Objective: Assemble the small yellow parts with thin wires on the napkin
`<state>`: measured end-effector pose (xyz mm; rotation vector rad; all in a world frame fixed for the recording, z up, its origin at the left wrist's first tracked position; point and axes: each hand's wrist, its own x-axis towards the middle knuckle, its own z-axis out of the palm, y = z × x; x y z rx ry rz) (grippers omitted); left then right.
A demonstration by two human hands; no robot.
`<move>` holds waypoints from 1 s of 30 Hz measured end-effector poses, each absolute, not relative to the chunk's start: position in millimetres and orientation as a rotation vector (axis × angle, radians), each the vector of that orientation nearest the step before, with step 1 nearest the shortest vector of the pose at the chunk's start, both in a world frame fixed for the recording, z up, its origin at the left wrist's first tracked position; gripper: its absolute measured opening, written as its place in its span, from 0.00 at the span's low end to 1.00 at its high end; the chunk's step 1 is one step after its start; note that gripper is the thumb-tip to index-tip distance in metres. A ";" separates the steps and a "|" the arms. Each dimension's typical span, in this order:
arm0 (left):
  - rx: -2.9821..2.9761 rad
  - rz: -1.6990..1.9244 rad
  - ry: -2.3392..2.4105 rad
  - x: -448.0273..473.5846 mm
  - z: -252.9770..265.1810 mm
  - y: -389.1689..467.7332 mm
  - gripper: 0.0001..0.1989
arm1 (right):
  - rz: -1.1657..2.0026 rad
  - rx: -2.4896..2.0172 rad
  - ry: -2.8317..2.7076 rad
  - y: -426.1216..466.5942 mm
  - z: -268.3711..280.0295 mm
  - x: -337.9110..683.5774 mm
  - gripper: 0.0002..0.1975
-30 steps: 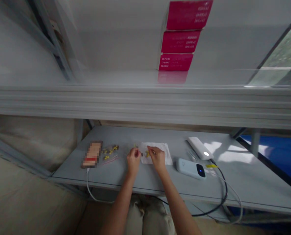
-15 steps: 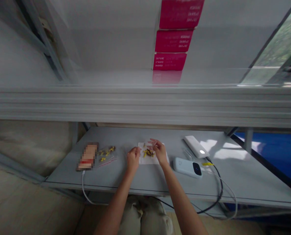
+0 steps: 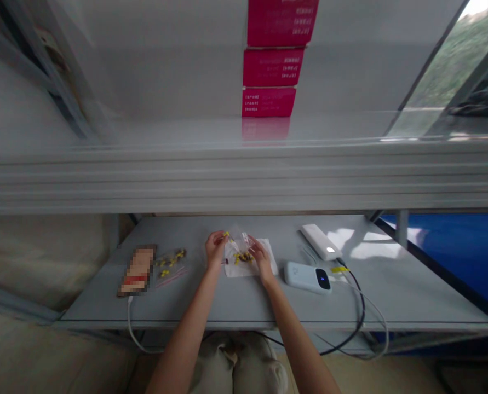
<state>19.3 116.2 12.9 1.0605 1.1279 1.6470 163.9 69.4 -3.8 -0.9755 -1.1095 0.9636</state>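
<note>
A clear plastic bag is stretched between my hands, above a white paper sheet. My left hand is closed on the bag's left side, where small yellow pieces show by the fingertips. At its other side, my right hand has its fingers curled against the plastic, seeming to grip it. Small yellow and dark brown pieces, capsule-like but too small to make out, lie in a heap on the paper between the hands.
Left of my hands lies a clear zip bag with similar pieces, beside a phone on a white cable. On the right are a light blue power bank, a white device and cables. A shelf edge with pink boxes stands over the table.
My left hand has risen away from the paper's left edge, and the clear bag now spreads between both hands. My right hand has come down slightly. The whole view has shifted.
</note>
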 end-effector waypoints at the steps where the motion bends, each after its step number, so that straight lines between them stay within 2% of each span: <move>1: 1.106 1.654 1.131 18.5 14.9 119.3 0.14 | 0.927 -1.011 -1.103 68.4 -4.8 164.6 0.20; 8: 1.287 1.606 1.130 16.7 25.0 126.1 0.12 | 0.704 -1.313 -1.285 69.5 -12.5 166.8 0.15; 17: 1.267 1.544 1.114 12.3 23.1 121.0 0.11 | 0.690 -1.317 -1.250 70.5 -17.5 168.0 0.11; 23: 1.442 1.464 1.125 4.0 19.1 118.4 0.22 | 0.711 -1.303 -1.216 68.9 -15.3 169.9 0.12; 27: 1.650 1.225 1.215 -1.8 7.9 110.5 0.11 | 0.727 -1.277 -1.188 67.9 -14.4 170.9 0.13; 30: 1.670 1.183 1.227 -2.3 -0.5 105.4 0.05 | 0.744 -1.274 -1.169 66.9 -14.1 170.8 0.13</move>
